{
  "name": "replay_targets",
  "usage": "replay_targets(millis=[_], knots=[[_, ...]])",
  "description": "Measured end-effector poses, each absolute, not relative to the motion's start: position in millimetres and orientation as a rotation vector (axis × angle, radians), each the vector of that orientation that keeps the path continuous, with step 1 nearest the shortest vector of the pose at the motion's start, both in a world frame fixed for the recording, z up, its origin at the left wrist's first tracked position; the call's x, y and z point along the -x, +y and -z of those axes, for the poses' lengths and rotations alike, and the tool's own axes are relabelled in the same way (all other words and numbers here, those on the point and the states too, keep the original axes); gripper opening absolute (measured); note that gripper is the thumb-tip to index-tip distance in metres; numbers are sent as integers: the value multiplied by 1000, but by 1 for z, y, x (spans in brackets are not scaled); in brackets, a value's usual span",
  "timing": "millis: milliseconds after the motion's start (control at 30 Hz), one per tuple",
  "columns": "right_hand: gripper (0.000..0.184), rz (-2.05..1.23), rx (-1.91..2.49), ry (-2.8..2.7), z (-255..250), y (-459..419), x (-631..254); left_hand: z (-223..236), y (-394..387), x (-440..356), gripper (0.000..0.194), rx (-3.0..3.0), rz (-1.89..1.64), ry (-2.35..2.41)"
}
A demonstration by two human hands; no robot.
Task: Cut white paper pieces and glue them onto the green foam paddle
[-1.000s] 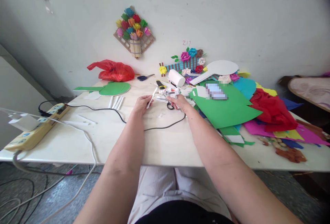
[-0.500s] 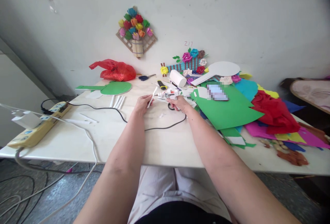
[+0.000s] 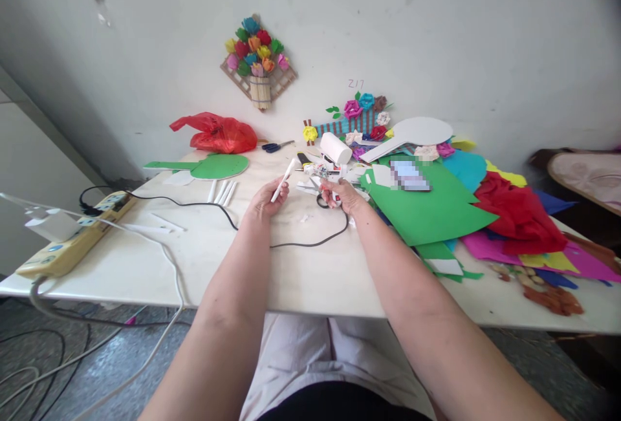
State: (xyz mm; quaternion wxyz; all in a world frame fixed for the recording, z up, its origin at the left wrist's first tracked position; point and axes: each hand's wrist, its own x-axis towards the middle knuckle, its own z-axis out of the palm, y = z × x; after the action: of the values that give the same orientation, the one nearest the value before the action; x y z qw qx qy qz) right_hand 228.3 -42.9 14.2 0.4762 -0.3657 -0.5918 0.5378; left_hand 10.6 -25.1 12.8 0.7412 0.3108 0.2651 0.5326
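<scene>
My left hand (image 3: 270, 200) pinches a slim rolled white paper tube (image 3: 283, 182), tilted up to the right above the table. Across a small gap, my right hand (image 3: 340, 194) closes around scissors (image 3: 313, 187). Their blades are spread and point left, and a dark finger loop shows under the fingers. A small white and red thing shows at the right palm, mostly hidden. A black cord (image 3: 310, 244) runs up to the right hand, its end covered. Behind the hands lie a yellow and black cutter (image 3: 303, 159) and a white roll (image 3: 336, 148).
More white tubes (image 3: 226, 193) lie left, near a green paddle-shaped piece (image 3: 220, 166) and a red bag (image 3: 223, 134). Green sheets (image 3: 427, 214), a phone (image 3: 410, 176) and crumpled red paper (image 3: 514, 214) pile up right. A power strip (image 3: 72, 240) and cables occupy the left edge.
My left hand has shifted slightly and the tube has turned with it. My right hand has drawn back a little to the right, and spread scissor blades now show.
</scene>
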Motion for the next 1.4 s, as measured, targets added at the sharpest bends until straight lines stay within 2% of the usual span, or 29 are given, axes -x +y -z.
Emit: replay_targets(millis=[300, 1100, 1400], knots=[[34, -1384, 782, -1535, -11, -42, -231, -18, -33, -8, 25, -424, -1046, 331], [33, -1479, 794, -1514, -8, -40, -231, -19, -37, -11, 30, -495, -983, 340], [34, -1421, 776, -1533, -8, -38, -231, -20, -36, -11, 23, -570, -924, 427]])
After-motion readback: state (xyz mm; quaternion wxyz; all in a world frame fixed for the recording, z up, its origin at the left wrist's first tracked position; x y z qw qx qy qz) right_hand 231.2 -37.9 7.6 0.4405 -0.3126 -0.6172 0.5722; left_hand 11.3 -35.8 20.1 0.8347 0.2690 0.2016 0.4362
